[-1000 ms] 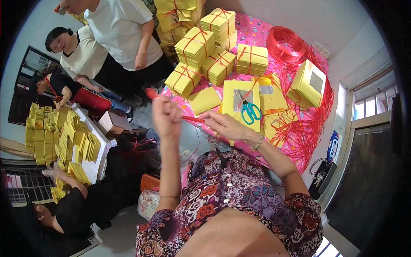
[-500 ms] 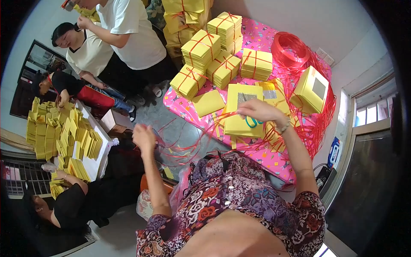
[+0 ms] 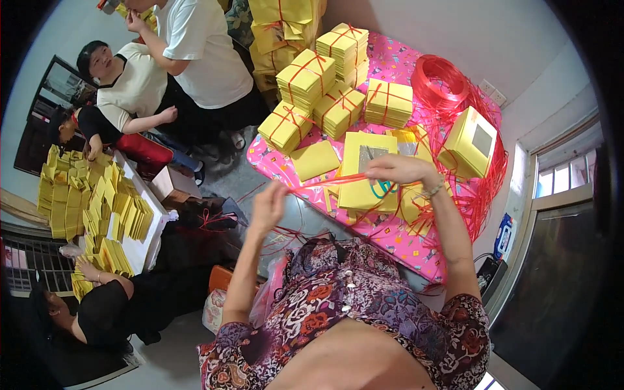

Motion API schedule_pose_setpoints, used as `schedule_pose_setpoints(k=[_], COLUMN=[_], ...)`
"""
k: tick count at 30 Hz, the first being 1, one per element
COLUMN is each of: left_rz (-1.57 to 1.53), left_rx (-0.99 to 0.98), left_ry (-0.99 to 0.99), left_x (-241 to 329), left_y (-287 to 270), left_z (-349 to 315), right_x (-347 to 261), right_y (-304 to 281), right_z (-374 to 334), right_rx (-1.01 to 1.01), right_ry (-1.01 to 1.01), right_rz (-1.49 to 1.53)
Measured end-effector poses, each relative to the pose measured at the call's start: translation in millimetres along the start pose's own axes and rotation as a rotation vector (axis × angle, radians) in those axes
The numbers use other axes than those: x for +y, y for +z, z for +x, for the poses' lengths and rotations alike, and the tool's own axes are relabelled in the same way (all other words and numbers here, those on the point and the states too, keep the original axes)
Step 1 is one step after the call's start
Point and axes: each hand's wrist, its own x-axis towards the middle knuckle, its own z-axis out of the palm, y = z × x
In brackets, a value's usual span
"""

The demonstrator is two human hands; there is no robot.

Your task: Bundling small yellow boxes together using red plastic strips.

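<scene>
Head view: both hands draw one red string taut above the pink worktop.
Left hand and right hand fingers pinch it, near the yellow paper stack.

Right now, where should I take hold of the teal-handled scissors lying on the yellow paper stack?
Grip the teal-handled scissors by the loop handles, coming from above on the near side. They lie flat on the yellow paper stack below the right hand, with the handles toward you and the blades pointing away.
</scene>
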Motion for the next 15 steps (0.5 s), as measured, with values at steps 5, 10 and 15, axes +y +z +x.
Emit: schedule_pose_setpoints(k=[5, 10, 15], left_rz=[0.221, 0.52, 0.11], left_rx=[0.242, 0.261, 0.01], left_ry=[-0.18, 0.11, 0.309], left_x=[-99.5, -82.7, 42.6], left_y=[-50.9, -19.6, 33.8], left_z=[-38.5, -15.8, 28.5], right_x=[5.8, -9.2, -40.8], right_y=[-31.6, -6.5, 30.5], right_z=[-52.4, -16.4, 42.9], right_rx=[0.043, 0.152, 0.157], right_ry=[0.215, 0.167, 0.089], right_rz=[-0.01, -0.287, -0.405])
